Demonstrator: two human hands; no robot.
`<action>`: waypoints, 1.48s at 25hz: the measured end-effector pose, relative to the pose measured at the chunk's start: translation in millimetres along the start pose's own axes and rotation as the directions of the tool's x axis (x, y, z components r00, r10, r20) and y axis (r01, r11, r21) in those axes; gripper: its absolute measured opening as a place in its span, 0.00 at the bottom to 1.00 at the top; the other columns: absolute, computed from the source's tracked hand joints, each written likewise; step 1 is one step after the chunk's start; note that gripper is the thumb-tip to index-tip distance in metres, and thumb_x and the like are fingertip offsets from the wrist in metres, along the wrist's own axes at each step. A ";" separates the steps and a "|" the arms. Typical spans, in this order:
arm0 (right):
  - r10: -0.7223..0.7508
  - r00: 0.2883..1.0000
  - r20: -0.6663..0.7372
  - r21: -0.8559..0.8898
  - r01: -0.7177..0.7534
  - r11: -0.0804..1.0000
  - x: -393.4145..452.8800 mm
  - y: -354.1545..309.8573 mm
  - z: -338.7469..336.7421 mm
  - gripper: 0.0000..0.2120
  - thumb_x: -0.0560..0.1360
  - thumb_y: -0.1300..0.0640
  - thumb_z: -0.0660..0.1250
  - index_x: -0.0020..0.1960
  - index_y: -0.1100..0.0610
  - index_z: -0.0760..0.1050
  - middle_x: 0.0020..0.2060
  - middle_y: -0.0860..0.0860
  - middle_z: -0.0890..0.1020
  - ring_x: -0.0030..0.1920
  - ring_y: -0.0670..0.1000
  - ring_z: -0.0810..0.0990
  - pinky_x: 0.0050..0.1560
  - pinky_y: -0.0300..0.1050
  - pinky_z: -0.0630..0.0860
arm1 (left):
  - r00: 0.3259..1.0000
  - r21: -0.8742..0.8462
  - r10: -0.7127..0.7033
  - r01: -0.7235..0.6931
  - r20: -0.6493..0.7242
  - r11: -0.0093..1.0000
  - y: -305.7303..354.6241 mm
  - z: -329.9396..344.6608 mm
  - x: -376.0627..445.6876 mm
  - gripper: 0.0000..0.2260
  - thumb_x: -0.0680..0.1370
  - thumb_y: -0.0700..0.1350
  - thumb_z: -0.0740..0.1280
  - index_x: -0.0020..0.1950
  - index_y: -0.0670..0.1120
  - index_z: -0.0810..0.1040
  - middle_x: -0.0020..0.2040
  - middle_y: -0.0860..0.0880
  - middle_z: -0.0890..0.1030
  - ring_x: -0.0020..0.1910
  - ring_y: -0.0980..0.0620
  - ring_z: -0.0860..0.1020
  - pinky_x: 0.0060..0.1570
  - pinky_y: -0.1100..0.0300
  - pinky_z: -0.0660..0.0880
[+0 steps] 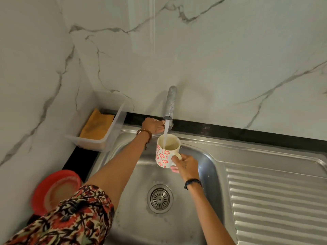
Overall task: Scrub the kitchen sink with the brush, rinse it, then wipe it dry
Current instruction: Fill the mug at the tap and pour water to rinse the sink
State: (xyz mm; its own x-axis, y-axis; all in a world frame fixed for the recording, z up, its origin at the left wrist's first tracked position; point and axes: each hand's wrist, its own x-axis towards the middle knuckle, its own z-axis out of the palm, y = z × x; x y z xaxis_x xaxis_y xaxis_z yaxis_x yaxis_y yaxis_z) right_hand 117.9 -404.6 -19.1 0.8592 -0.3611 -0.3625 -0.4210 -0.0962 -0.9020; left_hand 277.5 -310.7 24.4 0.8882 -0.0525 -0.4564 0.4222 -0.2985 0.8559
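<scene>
A steel sink (134, 218) with a round drain (160, 198) fills the lower middle. Water runs from the metal tap (170, 103) into a white mug with red flowers (165, 152). My right hand (185, 165) grips the mug by its handle and holds it upright under the stream, above the basin. My left hand (153, 125) reaches to the base of the tap at the back rim, its fingers curled around the tap's handle, which is mostly hidden. No brush is in view.
A clear plastic tub (108, 138) with a folded yellow cloth (97, 125) stands at the back left corner. A red bowl (56, 190) sits on the black counter at the left. The ribbed draining board (276, 200) lies to the right. Marble walls close the back and left.
</scene>
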 end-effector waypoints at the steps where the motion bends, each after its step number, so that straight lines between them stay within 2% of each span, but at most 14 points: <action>1: -0.010 1.000 0.008 -0.002 0.010 1.000 0.4 0.5 -2.4 0.11 0.74 0.62 0.67 0.55 0.66 0.78 0.53 0.61 0.82 0.45 0.55 0.83 0.35 0.35 0.80 | 0.999 -0.086 -0.037 0.039 0.025 0.996 -0.1 -2.1 0.0 0.12 0.74 0.38 0.69 0.55 0.33 0.76 0.48 0.40 0.80 0.43 0.44 0.80 0.39 0.64 0.77; 5: -0.052 0.998 0.031 -0.007 0.053 0.999 -1.8 1.6 -7.7 0.11 0.74 0.62 0.66 0.55 0.67 0.78 0.52 0.61 0.82 0.42 0.53 0.82 0.34 0.33 0.79 | 0.990 -0.164 -0.106 0.120 0.090 0.979 -2.5 -0.8 -0.4 0.14 0.77 0.36 0.64 0.60 0.30 0.73 0.57 0.33 0.77 0.56 0.38 0.78 0.57 0.50 0.75; 7: -0.061 0.998 0.032 0.002 0.061 0.998 -3.4 2.8 -8.6 0.11 0.74 0.62 0.67 0.54 0.66 0.79 0.50 0.61 0.83 0.41 0.53 0.82 0.36 0.35 0.80 | 0.981 -0.170 -0.133 0.156 0.139 0.973 -5.5 -2.6 1.7 0.14 0.78 0.36 0.62 0.61 0.30 0.72 0.60 0.32 0.75 0.59 0.37 0.76 0.61 0.48 0.73; 10: -0.063 0.997 0.035 0.005 0.063 0.998 -2.7 7.5 -11.4 0.10 0.73 0.62 0.67 0.53 0.65 0.80 0.48 0.60 0.84 0.40 0.53 0.83 0.38 0.38 0.81 | 0.979 -0.141 -0.125 0.148 0.163 0.979 -9.2 -4.3 6.6 0.13 0.78 0.36 0.61 0.61 0.31 0.73 0.60 0.33 0.76 0.48 0.41 0.79 0.58 0.49 0.74; 14: -0.066 0.997 0.036 -0.008 0.066 0.998 2.2 14.1 -13.8 0.10 0.74 0.62 0.67 0.52 0.66 0.80 0.49 0.60 0.83 0.39 0.53 0.83 0.36 0.37 0.81 | 0.983 -0.128 -0.131 0.148 0.129 0.981 -7.9 -3.7 7.2 0.13 0.79 0.36 0.60 0.61 0.31 0.72 0.58 0.33 0.76 0.57 0.39 0.77 0.58 0.49 0.73; 17: -0.083 0.995 0.059 -0.030 0.085 0.996 5.2 15.1 -12.6 0.10 0.74 0.62 0.67 0.52 0.66 0.80 0.50 0.59 0.83 0.41 0.53 0.83 0.36 0.37 0.81 | 0.985 -0.099 -0.133 0.144 0.111 0.985 -7.9 -2.4 7.2 0.13 0.79 0.37 0.60 0.61 0.32 0.73 0.48 0.36 0.80 0.45 0.43 0.78 0.54 0.51 0.75; 18: -0.087 0.994 0.064 -0.031 0.089 0.996 6.0 16.2 -11.9 0.10 0.74 0.61 0.67 0.52 0.66 0.80 0.50 0.59 0.83 0.42 0.54 0.83 0.37 0.37 0.81 | 0.985 -0.089 -0.135 0.144 0.107 0.986 -8.5 -2.2 8.6 0.13 0.79 0.38 0.60 0.60 0.32 0.74 0.48 0.37 0.80 0.44 0.44 0.78 0.53 0.52 0.75; 21: -0.097 0.993 0.072 -0.035 0.100 0.994 5.3 19.4 -9.8 0.10 0.74 0.61 0.68 0.52 0.67 0.80 0.50 0.59 0.83 0.45 0.56 0.84 0.37 0.38 0.81 | 0.985 -0.068 -0.134 0.141 0.105 0.988 -7.7 -2.3 8.7 0.13 0.79 0.38 0.61 0.60 0.32 0.74 0.56 0.34 0.78 0.45 0.44 0.77 0.51 0.53 0.76; 24: -0.128 0.989 0.078 -0.084 0.135 0.987 5.2 22.4 -9.8 0.10 0.74 0.59 0.68 0.51 0.65 0.80 0.49 0.59 0.84 0.45 0.55 0.84 0.39 0.42 0.82 | 0.987 -0.053 -0.121 0.127 0.106 0.990 -9.1 -2.6 10.5 0.14 0.78 0.40 0.63 0.60 0.32 0.74 0.50 0.36 0.80 0.37 0.47 0.78 0.47 0.54 0.76; 27: -0.146 0.986 0.076 -0.146 0.155 0.977 5.0 24.0 -11.4 0.11 0.74 0.57 0.67 0.49 0.64 0.80 0.46 0.59 0.84 0.43 0.55 0.85 0.42 0.48 0.83 | 0.982 -0.071 -0.137 0.146 0.129 0.987 -12.4 -4.7 14.4 0.11 0.78 0.41 0.65 0.54 0.34 0.76 0.44 0.40 0.79 0.37 0.49 0.78 0.45 0.54 0.77; 29: -0.154 0.985 0.076 -0.186 0.165 0.968 5.7 24.5 -12.9 0.11 0.74 0.56 0.67 0.47 0.65 0.80 0.45 0.59 0.84 0.42 0.55 0.85 0.42 0.52 0.83 | 0.980 -0.084 -0.141 0.154 0.143 0.984 -13.7 -4.2 16.4 0.07 0.77 0.41 0.65 0.47 0.37 0.76 0.43 0.41 0.78 0.36 0.50 0.78 0.47 0.54 0.76; 32: -0.163 0.983 0.088 -0.232 0.179 0.956 6.3 25.1 -13.8 0.12 0.75 0.56 0.66 0.46 0.66 0.80 0.43 0.59 0.84 0.42 0.56 0.84 0.42 0.54 0.82 | 0.983 -0.074 -0.142 0.151 0.115 0.986 -15.9 -3.3 20.9 0.08 0.78 0.42 0.65 0.42 0.39 0.76 0.39 0.43 0.77 0.36 0.51 0.76 0.51 0.54 0.76; 37: -0.191 0.976 0.103 -0.241 0.211 0.947 3.2 27.0 -12.7 0.12 0.75 0.55 0.66 0.48 0.65 0.81 0.44 0.58 0.84 0.44 0.55 0.84 0.41 0.52 0.83 | 0.991 -0.044 -0.116 0.119 0.068 0.992 -17.3 -2.4 19.9 0.08 0.77 0.43 0.66 0.42 0.39 0.76 0.36 0.44 0.77 0.34 0.51 0.76 0.50 0.55 0.77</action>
State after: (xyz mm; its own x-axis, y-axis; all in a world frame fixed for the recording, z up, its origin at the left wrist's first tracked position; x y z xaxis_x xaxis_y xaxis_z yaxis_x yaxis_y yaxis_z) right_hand 105.6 -420.2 -41.6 0.9491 -0.2388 -0.2052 -0.2873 -0.3906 -0.8746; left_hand 288.3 -304.3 1.1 0.8187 -0.0824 -0.5683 0.5326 -0.2609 0.8051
